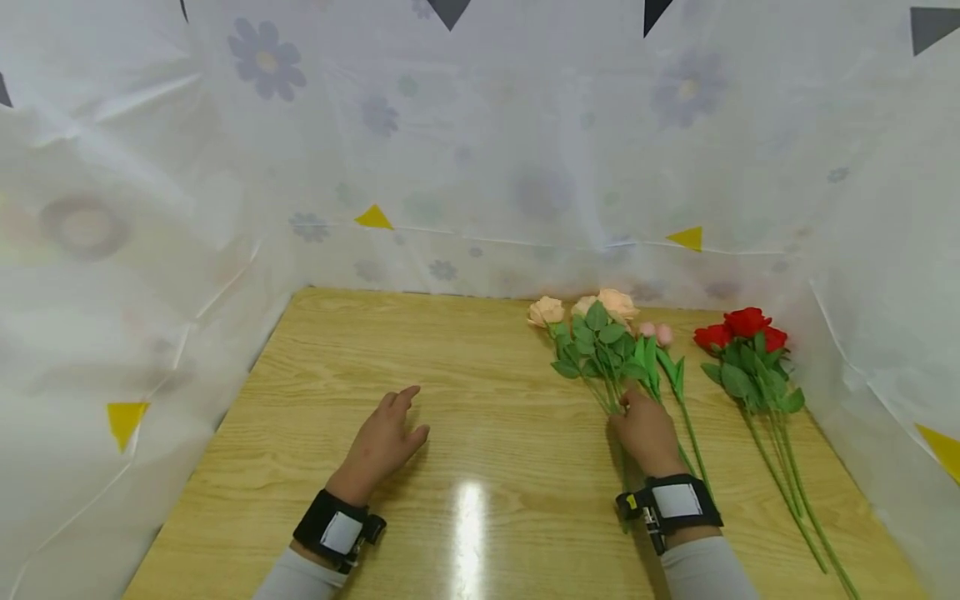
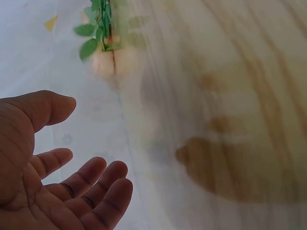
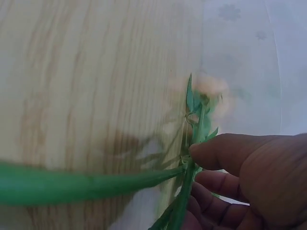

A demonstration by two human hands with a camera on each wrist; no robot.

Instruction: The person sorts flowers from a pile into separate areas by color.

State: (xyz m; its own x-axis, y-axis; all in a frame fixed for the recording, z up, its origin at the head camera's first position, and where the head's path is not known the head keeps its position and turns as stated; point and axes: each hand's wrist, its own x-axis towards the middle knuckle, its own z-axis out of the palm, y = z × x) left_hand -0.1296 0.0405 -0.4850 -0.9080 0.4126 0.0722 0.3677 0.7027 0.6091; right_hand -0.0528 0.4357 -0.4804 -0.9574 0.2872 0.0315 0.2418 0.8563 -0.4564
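Observation:
Several peach roses point(image 1: 600, 342) with green leaves lie at the back of the table, right of the middle. My right hand point(image 1: 647, 429) pinches their green stems point(image 3: 189, 175) between thumb and curled fingers, just below the leaves. Beside them on the right lie pink tulips point(image 1: 656, 335) with long green leaves, partly hidden by the right hand and wrist. My left hand point(image 1: 382, 437) hovers over the table's left half, holding nothing. In the left wrist view its fingers point(image 2: 103, 187) are loosely bent and the thumb stands apart.
Several red roses point(image 1: 746, 333) lie on the table's right side, their long stems reaching toward the front edge. The wood-grain table point(image 1: 337, 342) is enclosed by a pale patterned sheet point(image 1: 510, 150) at the back and both sides.

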